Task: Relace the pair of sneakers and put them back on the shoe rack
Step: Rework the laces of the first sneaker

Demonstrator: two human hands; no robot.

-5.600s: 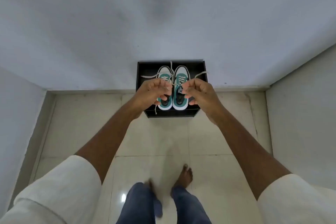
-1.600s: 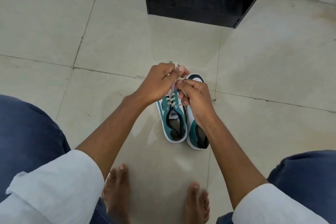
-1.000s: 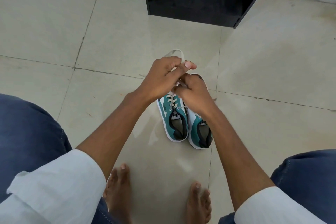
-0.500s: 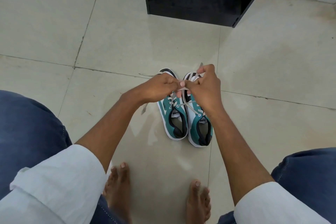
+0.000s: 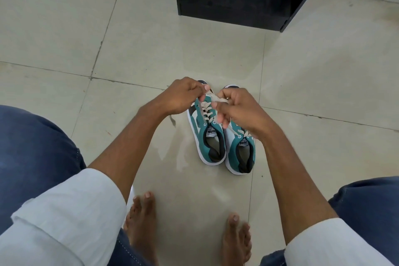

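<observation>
Two teal, white and black sneakers stand side by side on the tiled floor, toes pointing away from me: the left sneaker (image 5: 210, 142) and the right sneaker (image 5: 243, 153). A cream lace (image 5: 216, 99) of the left sneaker stretches between my hands above its toe end. My left hand (image 5: 183, 95) pinches one end of it. My right hand (image 5: 237, 110) pinches the other and covers the front of the right sneaker. A loose lace end (image 5: 172, 120) hangs below my left wrist.
The black shoe rack (image 5: 235, 13) stands on the floor beyond the sneakers, its open shelf facing me. My bare feet (image 5: 142, 218) and my knees in blue jeans frame the shoes. A white wall base runs at the top right.
The sneakers went from the rack down to the floor. In the last second my hands have shifted on the left sneaker's lace, and they now pull it taut between them.
</observation>
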